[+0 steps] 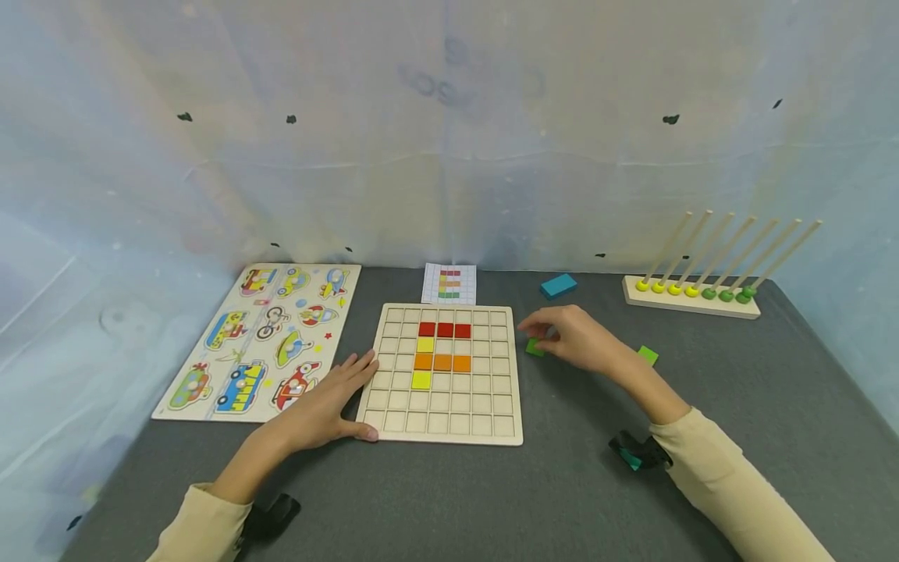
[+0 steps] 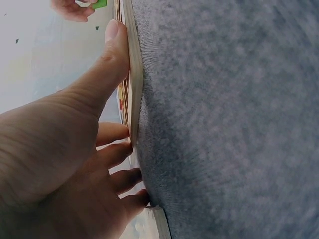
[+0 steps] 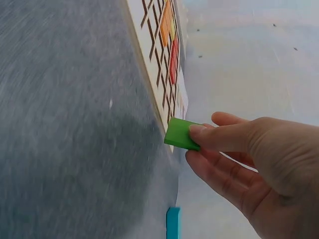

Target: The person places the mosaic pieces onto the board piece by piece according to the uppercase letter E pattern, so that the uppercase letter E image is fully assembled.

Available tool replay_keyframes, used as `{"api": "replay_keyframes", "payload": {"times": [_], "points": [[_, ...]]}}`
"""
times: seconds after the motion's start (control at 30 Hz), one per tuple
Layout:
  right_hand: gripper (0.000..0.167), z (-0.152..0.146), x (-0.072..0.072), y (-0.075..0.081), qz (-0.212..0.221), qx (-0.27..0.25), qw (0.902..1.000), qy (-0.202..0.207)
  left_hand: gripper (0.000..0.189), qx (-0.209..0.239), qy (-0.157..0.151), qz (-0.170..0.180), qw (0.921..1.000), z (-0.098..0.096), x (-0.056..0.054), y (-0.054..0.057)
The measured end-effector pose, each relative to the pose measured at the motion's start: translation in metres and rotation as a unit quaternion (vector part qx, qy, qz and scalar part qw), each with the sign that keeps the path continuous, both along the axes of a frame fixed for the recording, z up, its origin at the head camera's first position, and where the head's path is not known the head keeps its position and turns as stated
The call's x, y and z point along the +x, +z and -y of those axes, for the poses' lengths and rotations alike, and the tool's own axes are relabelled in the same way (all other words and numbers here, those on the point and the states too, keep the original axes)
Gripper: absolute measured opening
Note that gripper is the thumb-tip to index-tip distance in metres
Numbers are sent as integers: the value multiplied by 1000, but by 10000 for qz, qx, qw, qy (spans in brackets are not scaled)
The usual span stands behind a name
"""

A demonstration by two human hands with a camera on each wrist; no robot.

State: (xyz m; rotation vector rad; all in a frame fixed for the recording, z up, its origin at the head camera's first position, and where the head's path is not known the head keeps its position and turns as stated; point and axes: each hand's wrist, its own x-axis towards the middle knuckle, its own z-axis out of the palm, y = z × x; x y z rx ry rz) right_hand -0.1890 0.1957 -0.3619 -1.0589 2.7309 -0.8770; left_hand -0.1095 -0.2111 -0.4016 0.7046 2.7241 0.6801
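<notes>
A wooden grid board [image 1: 449, 425] lies in the middle of the table. Three red tiles [image 1: 445, 330] form a row on it, with a yellow tile [image 1: 425, 344] below, then three orange tiles [image 1: 442, 362], then another yellow tile [image 1: 421, 380]. My left hand [image 1: 326, 406] rests against the board's left edge, fingers spread, thumb near the front corner. In the right wrist view, my right hand [image 3: 239, 159] pinches a green square tile [image 3: 180, 133] between thumb and fingers. In the head view this hand is just right of the board.
Behind the board lies a printed pattern card [image 1: 449, 282]. A blue block [image 1: 558, 286] is at the back, and another green tile [image 1: 648, 356] sits near the right forearm. A vehicle puzzle board [image 1: 260, 343] lies left; a peg stand with beads [image 1: 691, 300] stands right.
</notes>
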Motion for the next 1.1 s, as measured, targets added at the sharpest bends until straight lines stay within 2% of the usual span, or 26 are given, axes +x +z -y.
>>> {"api": "replay_keyframes", "payload": {"times": [0.6,0.87,1.1], "points": [[29,62,9,-1,94,12,9977,677,108,58,46,58,10000,0,-1,1],[29,90,15,-1,229,-216,9942,1031,109,15,-7,23,10000,0,0,1],[30,115,23,-3,183,-182,9919,1240,108,19,-2,44,10000,-1,0,1]]}}
